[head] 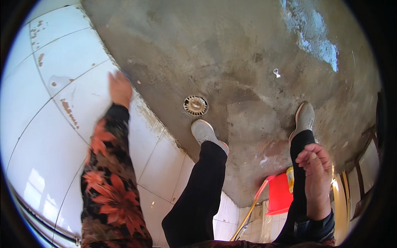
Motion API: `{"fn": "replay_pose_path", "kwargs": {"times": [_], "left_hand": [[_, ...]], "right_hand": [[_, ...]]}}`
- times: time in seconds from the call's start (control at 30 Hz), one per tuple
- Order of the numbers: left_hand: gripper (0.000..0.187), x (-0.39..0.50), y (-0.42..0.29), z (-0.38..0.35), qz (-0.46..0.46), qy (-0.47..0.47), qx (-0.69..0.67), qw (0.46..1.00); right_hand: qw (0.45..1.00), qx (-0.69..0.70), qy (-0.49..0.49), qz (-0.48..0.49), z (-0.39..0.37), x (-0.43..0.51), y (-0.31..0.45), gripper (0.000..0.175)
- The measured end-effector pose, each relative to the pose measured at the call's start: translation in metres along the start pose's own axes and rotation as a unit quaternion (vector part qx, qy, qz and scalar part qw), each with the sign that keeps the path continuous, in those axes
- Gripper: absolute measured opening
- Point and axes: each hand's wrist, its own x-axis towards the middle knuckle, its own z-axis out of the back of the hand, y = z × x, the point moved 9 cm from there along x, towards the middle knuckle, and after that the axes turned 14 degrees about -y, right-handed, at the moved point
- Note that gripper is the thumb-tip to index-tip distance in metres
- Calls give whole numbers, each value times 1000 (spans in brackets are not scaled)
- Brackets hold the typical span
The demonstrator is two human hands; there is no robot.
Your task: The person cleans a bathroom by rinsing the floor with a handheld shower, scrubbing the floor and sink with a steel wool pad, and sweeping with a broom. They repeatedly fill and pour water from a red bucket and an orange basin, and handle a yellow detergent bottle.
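Observation:
My left hand (120, 88) is stretched out with its fingers near or against the white wall tiles (90, 71), beside their rough lower edge; it is slightly blurred and shows nothing in it. At the right, my right hand (316, 173) hangs in front of my lower leg, its fingers curled and their tips close together; whether something small is between them cannot be told. Between the hands, a round floor drain (195, 105) lies in the concrete floor (235, 77), just beyond my left shoe.
A small metallic piece (276, 73) lies on the floor, and a wet patch (319, 37) shines beyond it. Behind my feet are a red plastic container (279, 193), a yellow bottle (290, 179) and a long yellow handle (245, 221). A dark pipe (46, 220) runs along the lower left.

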Motion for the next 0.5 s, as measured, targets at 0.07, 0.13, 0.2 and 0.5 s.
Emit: {"fn": "replay_pose_path", "kwargs": {"times": [0.07,0.13,0.2,0.5], "left_hand": [[33,16,6,-19,39,33,-51,997],[34,-9,-11,-10,87,113,-98,985],[35,-36,-45,26,70,106,-90,988],[31,13,43,3,-4,24,34,999]], "right_hand": [[1000,-15,-3,20,1,3,-1,17],[1000,-18,-4,3,-2,1,-10,16],[1000,1,-6,-11,-5,-2,-15,16],[1000,4,23,4,-15,-7,-8,16]]}}
